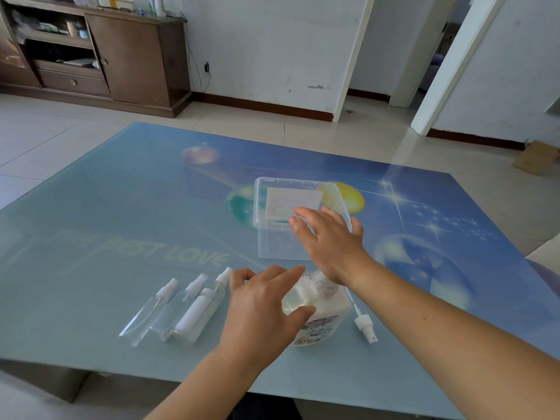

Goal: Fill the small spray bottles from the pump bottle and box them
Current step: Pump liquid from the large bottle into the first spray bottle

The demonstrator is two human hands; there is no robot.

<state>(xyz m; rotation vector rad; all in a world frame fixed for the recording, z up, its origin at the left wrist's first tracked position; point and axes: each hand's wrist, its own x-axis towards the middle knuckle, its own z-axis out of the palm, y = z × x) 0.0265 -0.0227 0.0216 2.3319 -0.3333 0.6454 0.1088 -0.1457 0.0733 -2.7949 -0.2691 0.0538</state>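
A person's two bare arms reach over a blue glass tabletop (121, 207) printed with bubbles and stars. The left hand (263, 310) is spread, fingers and thumb curving around the shoulder of the pump bottle (321, 310), which stands near the front edge. The right hand (327, 237) hovers flat and open, holding nothing, above the near rim of a clear plastic box (272, 237) just beyond the bottle. Four small spray bottles (181, 310) lie in a cluster left of the pump bottle, and a loose spray head (365, 324) with its tube lies to the bottle's right.

The lying bottles could roll if the left forearm brushes them, and the pump bottle might tip if squeezed off-centre.

The hands hide the bottle's pump and the box's near corner. It appears the box holds only a paper sheet, though glare makes this uncertain.
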